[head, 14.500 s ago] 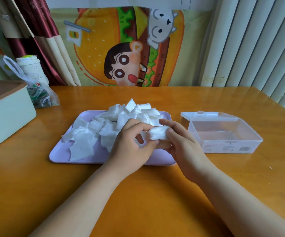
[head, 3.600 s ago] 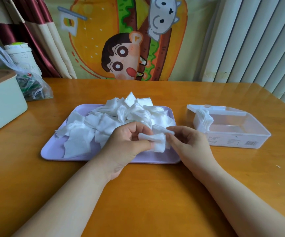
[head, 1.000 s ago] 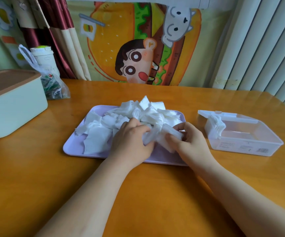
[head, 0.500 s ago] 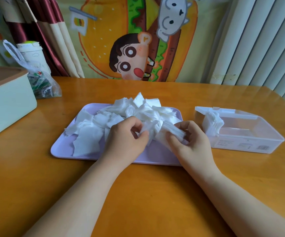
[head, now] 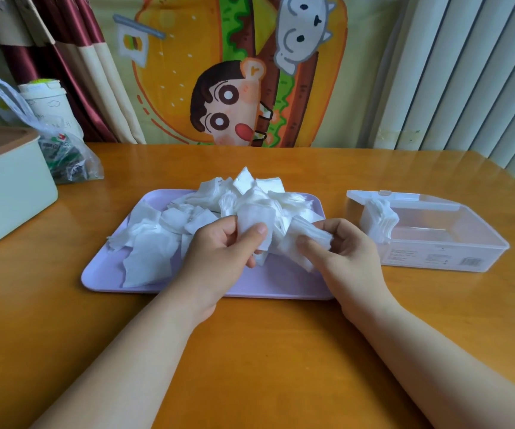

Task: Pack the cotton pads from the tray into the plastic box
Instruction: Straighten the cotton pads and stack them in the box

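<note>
Two hands point(head: 219, 252), one tray point(head: 101, 274), one plastic box point(head: 466, 258), many cotton pads point(head: 243, 193).

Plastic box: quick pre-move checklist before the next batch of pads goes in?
1. Plastic box lid open: ok.
2. Free room in box: ok; one stack stands at its left end, rest bare.
3. Right hand grips a small stack of pads: ok.
4. Left hand pinches a pad: ok.
5. Held stack edges aligned: not ok, fanned.
6. Tray emptied: not ok, pile remains.
</note>
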Available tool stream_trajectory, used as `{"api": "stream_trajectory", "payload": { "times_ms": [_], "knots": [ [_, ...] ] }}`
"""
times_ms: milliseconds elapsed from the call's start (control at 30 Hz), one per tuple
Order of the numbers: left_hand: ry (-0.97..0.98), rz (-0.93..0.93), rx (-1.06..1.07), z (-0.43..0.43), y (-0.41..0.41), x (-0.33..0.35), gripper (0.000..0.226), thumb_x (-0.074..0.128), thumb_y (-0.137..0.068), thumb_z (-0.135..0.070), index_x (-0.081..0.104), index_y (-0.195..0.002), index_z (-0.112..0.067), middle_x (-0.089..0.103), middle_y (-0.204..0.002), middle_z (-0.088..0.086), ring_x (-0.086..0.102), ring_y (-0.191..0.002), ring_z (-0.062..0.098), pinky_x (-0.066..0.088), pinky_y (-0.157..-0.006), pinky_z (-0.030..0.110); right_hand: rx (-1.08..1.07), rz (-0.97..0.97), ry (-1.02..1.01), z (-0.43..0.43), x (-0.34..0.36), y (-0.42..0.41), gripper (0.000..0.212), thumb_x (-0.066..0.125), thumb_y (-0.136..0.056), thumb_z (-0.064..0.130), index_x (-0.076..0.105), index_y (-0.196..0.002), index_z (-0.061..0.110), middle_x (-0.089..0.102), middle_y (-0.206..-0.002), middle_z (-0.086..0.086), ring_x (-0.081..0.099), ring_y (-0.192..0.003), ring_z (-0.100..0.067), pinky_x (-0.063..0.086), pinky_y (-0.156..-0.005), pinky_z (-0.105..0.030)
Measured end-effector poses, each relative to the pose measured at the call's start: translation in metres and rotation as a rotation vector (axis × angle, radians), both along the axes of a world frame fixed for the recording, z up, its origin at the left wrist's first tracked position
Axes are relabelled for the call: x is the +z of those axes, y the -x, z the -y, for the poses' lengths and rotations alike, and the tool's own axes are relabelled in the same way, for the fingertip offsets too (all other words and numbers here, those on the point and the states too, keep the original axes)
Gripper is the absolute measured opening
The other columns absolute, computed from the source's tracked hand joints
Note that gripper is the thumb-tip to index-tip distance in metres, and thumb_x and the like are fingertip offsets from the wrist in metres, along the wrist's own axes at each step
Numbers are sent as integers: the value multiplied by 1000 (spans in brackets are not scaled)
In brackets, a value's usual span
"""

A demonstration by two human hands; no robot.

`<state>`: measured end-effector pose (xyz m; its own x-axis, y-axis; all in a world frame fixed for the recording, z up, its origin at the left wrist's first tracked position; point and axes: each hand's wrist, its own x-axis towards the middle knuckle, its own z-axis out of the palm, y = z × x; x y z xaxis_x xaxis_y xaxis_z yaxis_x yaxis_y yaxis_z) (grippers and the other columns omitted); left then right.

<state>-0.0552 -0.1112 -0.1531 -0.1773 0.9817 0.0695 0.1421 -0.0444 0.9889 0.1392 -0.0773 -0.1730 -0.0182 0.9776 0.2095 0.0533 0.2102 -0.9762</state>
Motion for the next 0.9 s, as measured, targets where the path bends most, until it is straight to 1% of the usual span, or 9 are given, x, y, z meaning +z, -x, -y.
{"api": "stream_trajectory", "payload": {
  "times_ms": [67,200,367,467,567,633,733,833,900],
  "knots": [
    [8,3,-4,-1,1,-2,14,70,-98,-33,77,-91,-24,64,-68,-4,57,-68,9,44,-65,27,12,-8,-7,0,2,0,13,78,-90,8,75,-95,19,78,-90,-11,67,-76,-15,52,-70,-31],
    [25,61,-36,-1,4,-1,3,79,-91,-20,77,-94,-21,64,-70,-6,49,-64,13,40,-58,25,22,-12,5,-2,7,-8,21,83,-88,8,79,-101,24,82,-95,0,78,-92,-19,61,-83,-34],
    [57,28,-190,5,7,7,12,77,-75,-26,66,-75,-22,52,-74,0,43,-64,16,37,-61,27,54,34,5,-2,8,-11,17,87,-85,9,81,-98,18,82,-93,-2,78,-95,-26,61,-83,-35],
    [88,-55,-276,6,8,6,19,78,-76,-24,62,-83,-14,55,-71,-1,49,-65,13,42,-62,26,88,111,-29,-1,7,-9,14,90,-83,17,81,-94,19,81,-92,1,77,-91,-20,59,-85,-37],
    [86,-53,-344,8,5,6,14,81,-88,-10,68,-93,-5,66,-73,-2,57,-62,4,42,-57,15,98,154,-57,0,4,-9,11,88,-84,17,82,-92,19,81,-86,3,74,-81,-9,57,-78,-27],
    [75,-57,-339,9,3,6,9,73,-95,-8,74,-104,-4,72,-79,1,60,-64,0,43,-58,10,111,153,-59,-1,3,-9,12,86,-85,14,82,-96,18,82,-88,2,77,-87,-15,60,-81,-34],
    [54,-115,-317,7,1,1,14,69,-99,-15,79,-109,-15,76,-94,10,63,-76,3,50,-72,15,164,165,-49,-1,3,-10,14,85,-86,11,83,-98,18,82,-92,-1,77,-96,-28,60,-89,-48],
    [51,-139,-274,5,1,-3,13,74,-96,-19,78,-108,-21,76,-106,12,67,-90,13,56,-90,29,203,171,-39,-1,2,-10,17,79,-90,7,83,-101,19,83,-92,-3,78,-95,-30,60,-88,-47],
    [61,-107,-246,4,2,-4,13,78,-92,-16,76,-105,-20,77,-100,9,68,-87,15,57,-88,30,222,178,-36,-3,0,-12,23,70,-95,3,83,-104,19,81,-87,-2,73,-78,-21,56,-76,-39]
  ]
}}
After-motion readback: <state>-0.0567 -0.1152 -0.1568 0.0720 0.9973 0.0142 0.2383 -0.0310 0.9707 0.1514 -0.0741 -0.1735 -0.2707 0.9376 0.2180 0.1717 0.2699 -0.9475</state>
